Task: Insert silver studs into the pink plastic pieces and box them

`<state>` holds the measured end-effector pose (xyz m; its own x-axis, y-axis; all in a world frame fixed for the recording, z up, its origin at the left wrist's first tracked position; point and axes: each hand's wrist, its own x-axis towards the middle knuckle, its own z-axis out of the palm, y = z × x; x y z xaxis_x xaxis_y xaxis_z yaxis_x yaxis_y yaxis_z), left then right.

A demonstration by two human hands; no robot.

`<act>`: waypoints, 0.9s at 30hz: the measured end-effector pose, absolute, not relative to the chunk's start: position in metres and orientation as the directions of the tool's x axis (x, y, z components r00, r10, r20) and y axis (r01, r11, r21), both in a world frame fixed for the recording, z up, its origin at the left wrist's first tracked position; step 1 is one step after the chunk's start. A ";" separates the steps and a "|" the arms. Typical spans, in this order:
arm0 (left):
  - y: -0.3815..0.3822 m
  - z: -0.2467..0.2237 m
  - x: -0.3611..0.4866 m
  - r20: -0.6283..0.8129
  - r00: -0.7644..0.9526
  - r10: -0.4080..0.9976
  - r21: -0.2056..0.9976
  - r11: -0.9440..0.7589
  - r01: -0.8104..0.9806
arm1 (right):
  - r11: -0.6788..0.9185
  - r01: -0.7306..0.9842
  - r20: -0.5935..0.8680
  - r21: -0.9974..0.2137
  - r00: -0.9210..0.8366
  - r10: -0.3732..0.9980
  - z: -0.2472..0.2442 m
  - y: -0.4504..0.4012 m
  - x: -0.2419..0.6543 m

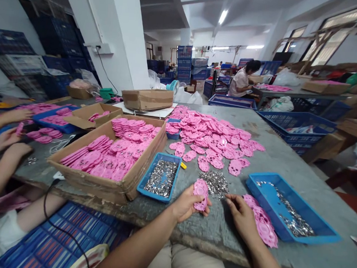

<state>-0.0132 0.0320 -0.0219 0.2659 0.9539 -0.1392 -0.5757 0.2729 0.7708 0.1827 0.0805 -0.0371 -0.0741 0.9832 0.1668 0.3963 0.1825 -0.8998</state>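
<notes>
My left hand (pixel 188 203) holds one pink piece (pixel 200 193) between thumb and fingers, above the near part of the table. Just to the right, my right hand (pixel 241 212) has its thumb and fingertips together near the edge of a pile of small metal parts (pixel 214 184); anything between them is too small to make out. A row of overlapping pink pieces (pixel 264 227) lies beside my right hand, partly behind it. A large heap of pink pieces (pixel 216 133) spreads over the table beyond the metal pile.
Blue trays of metal parts stand left (pixel 141 186) and right (pixel 322 237). A cardboard box (pixel 130 187) of pink pieces and a yellow object (pixel 183 165) are left. Another person's hands (pixel 7 138) work at far left; a person (pixel 241 83) sits in the background.
</notes>
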 end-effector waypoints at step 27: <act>0.026 -0.024 -0.015 -0.047 0.201 0.978 0.789 0.160 -0.594 | 0.245 0.363 0.239 -0.899 -0.062 0.969 -0.036 0.078 0.178</act>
<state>-0.0152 0.0258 -0.0242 0.2011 0.9784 -0.0473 -0.5936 0.1602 0.7887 0.1780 0.0776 -0.0365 -0.0621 0.9690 0.2393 0.3629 0.2453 -0.8990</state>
